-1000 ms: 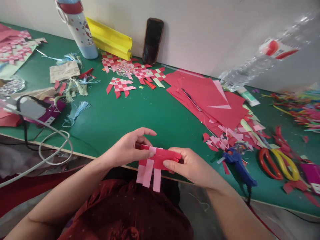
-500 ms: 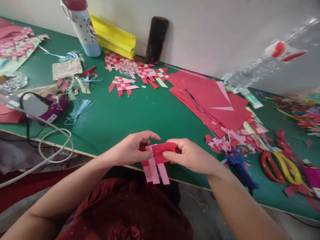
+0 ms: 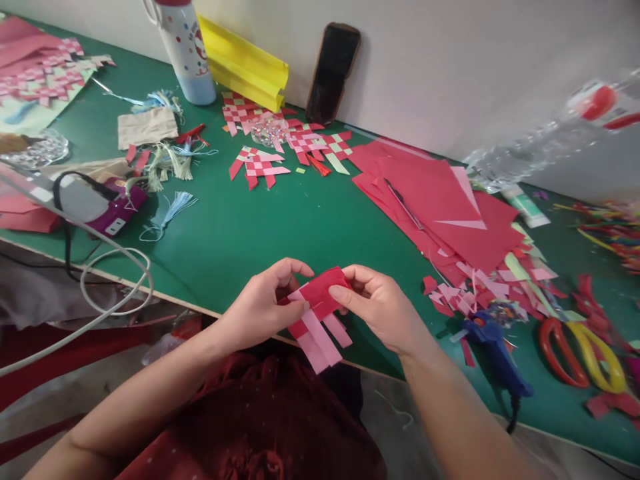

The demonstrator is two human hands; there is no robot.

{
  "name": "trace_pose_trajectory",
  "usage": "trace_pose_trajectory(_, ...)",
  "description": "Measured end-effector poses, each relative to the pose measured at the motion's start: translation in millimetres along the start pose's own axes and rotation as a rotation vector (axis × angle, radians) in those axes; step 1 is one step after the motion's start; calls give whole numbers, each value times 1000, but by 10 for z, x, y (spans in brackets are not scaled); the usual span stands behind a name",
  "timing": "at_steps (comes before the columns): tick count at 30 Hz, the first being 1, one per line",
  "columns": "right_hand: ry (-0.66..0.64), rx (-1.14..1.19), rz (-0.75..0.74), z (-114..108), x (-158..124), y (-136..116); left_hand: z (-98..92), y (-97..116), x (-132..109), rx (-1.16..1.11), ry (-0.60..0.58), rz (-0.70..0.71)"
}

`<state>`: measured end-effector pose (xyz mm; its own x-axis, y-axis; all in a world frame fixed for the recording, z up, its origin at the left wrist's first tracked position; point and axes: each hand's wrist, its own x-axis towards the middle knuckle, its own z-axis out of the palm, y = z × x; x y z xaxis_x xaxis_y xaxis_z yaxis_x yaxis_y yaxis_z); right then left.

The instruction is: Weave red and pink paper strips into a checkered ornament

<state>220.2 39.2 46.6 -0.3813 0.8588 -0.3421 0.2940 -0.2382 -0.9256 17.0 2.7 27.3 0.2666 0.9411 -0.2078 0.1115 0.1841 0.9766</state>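
Note:
Red and pink paper strips (image 3: 320, 293), interlaced into a small piece, are held above the front edge of the green table. My left hand (image 3: 270, 300) pinches the left side of the piece, its thumb lying on a pink strip. On the other side, my right hand (image 3: 375, 303) grips the red part between thumb and fingers. Loose pink strip ends hang down toward my lap. The fingers behind the paper are partly hidden. Farther back lie finished-looking woven paper fish shapes (image 3: 257, 165) in red, pink and pale green.
Red paper sheets (image 3: 435, 207) with a pen on top lie right of centre, paper scraps (image 3: 470, 290) before them. A blue glue gun (image 3: 500, 353) and scissors (image 3: 600, 357) are at the right. A phone (image 3: 333, 73) leans on the wall; a bottle (image 3: 193, 60) stands left. Tassels (image 3: 173, 210) lie nearby.
The woven piece has tilted, its right end now higher, and the hanging pink ends slant to the right. Both hands keep hold of it. The view has shifted slightly left.

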Motion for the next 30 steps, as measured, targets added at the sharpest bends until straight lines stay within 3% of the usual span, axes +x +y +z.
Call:
trace_pose_trajectory(6, 111, -324, -58, 93, 35, 84, 25, -37, 0, 756, 168, 209)
trace_pose_trajectory(9, 132, -449, -96, 142, 62, 106, 7, -79, 9, 976, 276, 342)
trace_pose_trajectory(12, 149, -560, -124, 179, 70, 90, -22, -96, -3, 951, 267, 391)
trace_pose_trajectory(15, 164, -642, -144, 209, 54, 67, -53, -84, 2, 855, 56, 348)
trace_pose_trajectory(17, 192, -682, -173, 226, 39, 73, -67, -72, 25, 849, -20, 298)
trace_pose_trajectory(26, 473, -1072, -632, 221, -7, 247, -79, -79, 83, 833, -29, 236)
trace_pose_trajectory(30, 496, -1176, -774, 214, -81, 267, -83, -89, 73, 808, -35, 240)
